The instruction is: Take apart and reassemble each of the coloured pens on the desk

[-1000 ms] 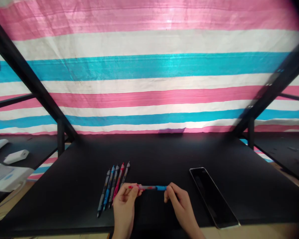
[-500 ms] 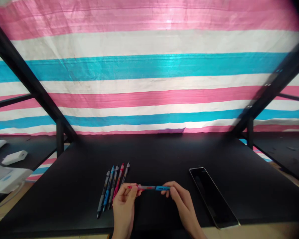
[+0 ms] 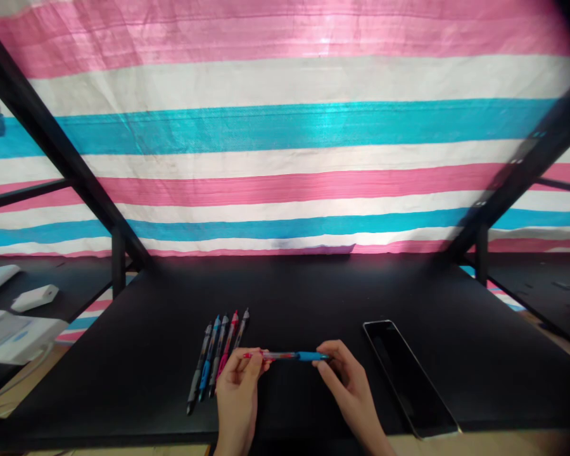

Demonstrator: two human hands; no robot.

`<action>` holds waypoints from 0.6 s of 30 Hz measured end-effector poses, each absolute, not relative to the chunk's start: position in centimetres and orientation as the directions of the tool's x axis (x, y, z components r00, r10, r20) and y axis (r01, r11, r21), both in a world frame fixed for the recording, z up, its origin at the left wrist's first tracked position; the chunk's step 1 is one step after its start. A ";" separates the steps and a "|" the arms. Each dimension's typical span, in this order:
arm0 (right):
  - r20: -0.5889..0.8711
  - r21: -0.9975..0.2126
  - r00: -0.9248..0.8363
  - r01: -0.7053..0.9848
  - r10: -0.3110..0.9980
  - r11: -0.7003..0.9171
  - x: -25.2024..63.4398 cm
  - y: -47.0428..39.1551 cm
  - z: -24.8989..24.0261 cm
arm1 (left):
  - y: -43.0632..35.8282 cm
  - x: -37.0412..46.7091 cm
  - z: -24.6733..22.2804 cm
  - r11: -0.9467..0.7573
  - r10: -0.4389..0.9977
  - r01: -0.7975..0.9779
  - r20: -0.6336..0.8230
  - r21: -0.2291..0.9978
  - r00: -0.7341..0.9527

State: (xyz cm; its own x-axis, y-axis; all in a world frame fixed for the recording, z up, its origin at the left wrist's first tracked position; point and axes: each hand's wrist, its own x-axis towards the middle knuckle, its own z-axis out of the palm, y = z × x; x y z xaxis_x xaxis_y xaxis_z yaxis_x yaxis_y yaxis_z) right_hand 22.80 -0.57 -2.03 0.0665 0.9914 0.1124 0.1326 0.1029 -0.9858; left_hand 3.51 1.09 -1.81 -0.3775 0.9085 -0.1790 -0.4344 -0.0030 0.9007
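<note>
A pen (image 3: 285, 356) with a red end at the left and a blue grip at the right is held level above the black table (image 3: 294, 291). Thumb and fingers of my left hand (image 3: 240, 386) pinch its red end. At the other side my right hand (image 3: 349, 386) has its fingertips on the end of the blue part. Just left of my left hand, several pens lie side by side on the table, among them a blue one (image 3: 209, 354) and a red one (image 3: 228, 342); my left hand hides part of the rightmost ones.
A black phone (image 3: 408, 377) lies right of my right hand. White devices (image 3: 19, 339) with a cable sit on a side surface at the left. Black frame bars (image 3: 95, 196) and a striped sheet (image 3: 285, 183) stand behind the table.
My right hand's fingers have shifted slightly outward along the pen, and more of the blue grip shows. My left hand keeps its pinch. The view has moved slightly.
</note>
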 end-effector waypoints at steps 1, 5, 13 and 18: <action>0.108 -0.987 0.062 0.123 0.992 0.100 22.8 -0.6 -2.0 | 1.1 3.5 -1.8 0.000 0.908 -0.430 -0.180 0.903 -0.378; 0.099 -0.986 0.070 0.140 0.993 0.089 22.8 -0.7 -1.8 | 1.1 3.6 -1.8 0.011 0.911 -0.426 -0.185 0.905 -0.370; 0.106 -0.988 0.085 0.124 0.991 0.095 22.8 -0.6 -1.7 | 1.2 3.5 -1.7 0.009 0.908 -0.429 -0.188 0.903 -0.375; 0.108 -0.991 0.100 0.094 0.989 0.098 22.9 -0.5 -1.8 | 1.1 3.6 -1.5 0.006 0.906 -0.399 -0.174 0.917 -0.387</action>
